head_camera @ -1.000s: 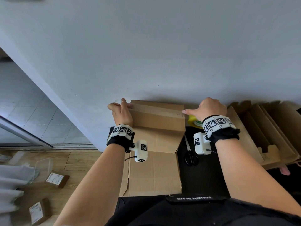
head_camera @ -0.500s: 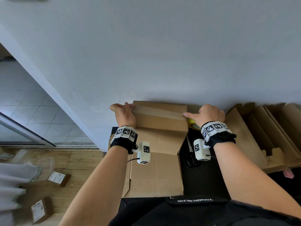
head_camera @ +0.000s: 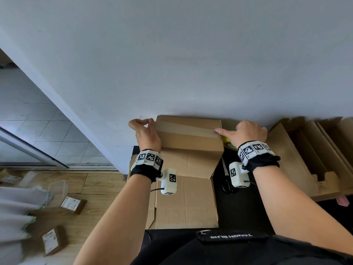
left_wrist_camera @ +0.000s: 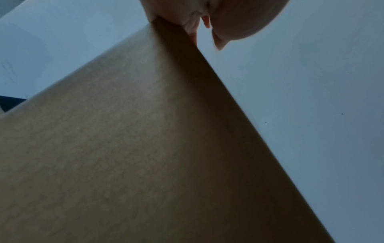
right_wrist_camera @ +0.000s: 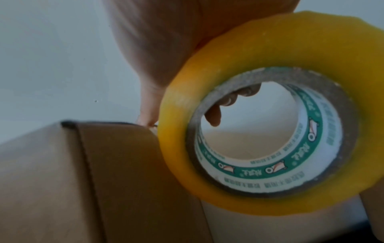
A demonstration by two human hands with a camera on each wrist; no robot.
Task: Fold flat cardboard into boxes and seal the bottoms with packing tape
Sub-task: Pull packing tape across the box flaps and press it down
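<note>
Tape (head_camera: pixel 188 128) is lying as a strip across the top of the box (head_camera: pixel 191 142) at the middle of the head view, its long axis running left to right between my two hands. My left hand (head_camera: pixel 146 133) is sitting at the strip's left end, at the box's upper left corner, fingers (head_camera: pixel 151 121) curled and seemingly pinching that end, though I cannot tell for sure. My right hand (head_camera: pixel 248 131) is gripping the yellow tape roll (right_wrist_camera: pixel 270 113) just off the box's right edge, index finger extended and pressing the strip's right end down. The roll is hanging beside that edge, so my right hand is the nearer one for carrying the strip down the box's right side.
</note>
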